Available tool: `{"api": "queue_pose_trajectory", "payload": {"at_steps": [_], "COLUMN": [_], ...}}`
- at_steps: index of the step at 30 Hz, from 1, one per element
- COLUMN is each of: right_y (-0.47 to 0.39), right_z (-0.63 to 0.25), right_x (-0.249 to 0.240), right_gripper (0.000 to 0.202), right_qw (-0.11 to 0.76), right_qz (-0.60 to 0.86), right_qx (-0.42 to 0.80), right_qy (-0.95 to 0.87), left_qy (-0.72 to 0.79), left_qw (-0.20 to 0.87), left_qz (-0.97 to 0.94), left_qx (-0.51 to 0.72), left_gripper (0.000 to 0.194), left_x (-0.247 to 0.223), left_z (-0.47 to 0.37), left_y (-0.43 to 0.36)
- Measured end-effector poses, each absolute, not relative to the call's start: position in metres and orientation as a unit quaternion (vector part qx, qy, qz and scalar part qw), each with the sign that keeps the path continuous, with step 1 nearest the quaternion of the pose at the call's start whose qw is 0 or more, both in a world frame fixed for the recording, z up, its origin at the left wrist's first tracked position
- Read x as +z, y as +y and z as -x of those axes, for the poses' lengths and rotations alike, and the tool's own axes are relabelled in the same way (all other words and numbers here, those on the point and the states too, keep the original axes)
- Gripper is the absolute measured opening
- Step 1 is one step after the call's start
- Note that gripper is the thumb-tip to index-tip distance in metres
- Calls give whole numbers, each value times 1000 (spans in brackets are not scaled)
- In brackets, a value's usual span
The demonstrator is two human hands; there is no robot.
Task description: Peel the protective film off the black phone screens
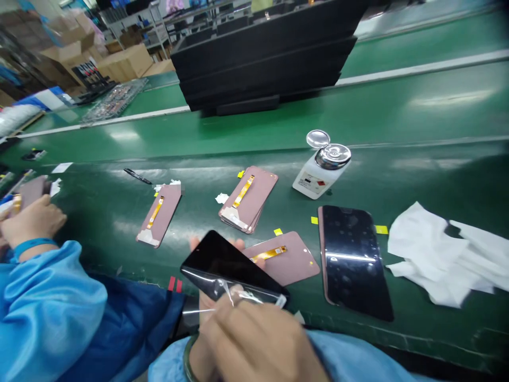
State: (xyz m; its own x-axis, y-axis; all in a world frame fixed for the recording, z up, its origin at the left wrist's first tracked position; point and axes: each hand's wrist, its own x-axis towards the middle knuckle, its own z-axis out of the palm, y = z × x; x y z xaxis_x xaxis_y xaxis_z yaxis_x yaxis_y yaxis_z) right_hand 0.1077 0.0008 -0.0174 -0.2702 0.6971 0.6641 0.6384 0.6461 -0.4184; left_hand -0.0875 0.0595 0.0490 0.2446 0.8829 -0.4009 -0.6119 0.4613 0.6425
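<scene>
One glossy black screen [234, 265] | left fingers [239, 244] clamp it | right fingers [233, 298] pinch clear film [218, 287]

Glossy black glass-like phone panel [222, 260]; smooth, shiny green worktop [191, 212]; matt white cloth-like wipes [429, 254]; silvery metallic-looking bottle top [334, 154]

Beyond your green counter [397, 116], you have cardboard boxes [125, 62] at left, a metal rack [157, 32] behind; overhead light reflects.

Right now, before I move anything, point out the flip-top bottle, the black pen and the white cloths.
Flip-top bottle [323, 174]: head view, white body.
Black pen [137, 176]: head view, mid-barrel.
White cloths [429, 254]: head view, left part.
</scene>
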Motion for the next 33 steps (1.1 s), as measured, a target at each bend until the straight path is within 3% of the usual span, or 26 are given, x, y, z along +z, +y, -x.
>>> {"api": "queue_pose_trajectory", "payload": {"at_steps": [3,7,9,11,13,16,18,22,27,29,33], "right_y": [-6,-3,1,4,6,14,24,37,22,16,14], "right_z": [-73,-53,-49,-48,-53,-76,-98,-135,-157,-166,-178], "right_x": [-22,-18,-10,-3,-1,-9,-19,-34,-42,-48,-60], "right_gripper": [13,16,17,19,23,25,18,24,8,8,14], "right_qw": [457,517,550,562,557,528,505,556,578,564,549], "right_qz": [456,439,439,448,455,433,436,487,397,370,297], "right_qx": [12,-10,-20,-20,-18,44,128,224,428,501,646], "right_qy": [-763,-735,-710,-695,-694,-730,-734,-636,-570,-543,-440], "left_qy": [421,609,675,696,667,527,496,458,321,291,197], "left_qw": [741,694,643,620,620,644,661,698,810,843,894], "left_qz": [-176,-98,-114,-156,-224,-326,-338,-296,-178,-167,-139], "left_qx": [493,371,344,326,348,450,451,465,457,419,378], "left_gripper": [56,22,35,36,21,56,68,59,104,107,94], "left_x": [80,64,56,62,77,81,55,-30,-58,-50,-42], "left_z": [229,393,413,385,322,198,114,-5,-30,-25,-22], "left_y": [129,218,238,234,206,136,85,15,6,11,17]}}
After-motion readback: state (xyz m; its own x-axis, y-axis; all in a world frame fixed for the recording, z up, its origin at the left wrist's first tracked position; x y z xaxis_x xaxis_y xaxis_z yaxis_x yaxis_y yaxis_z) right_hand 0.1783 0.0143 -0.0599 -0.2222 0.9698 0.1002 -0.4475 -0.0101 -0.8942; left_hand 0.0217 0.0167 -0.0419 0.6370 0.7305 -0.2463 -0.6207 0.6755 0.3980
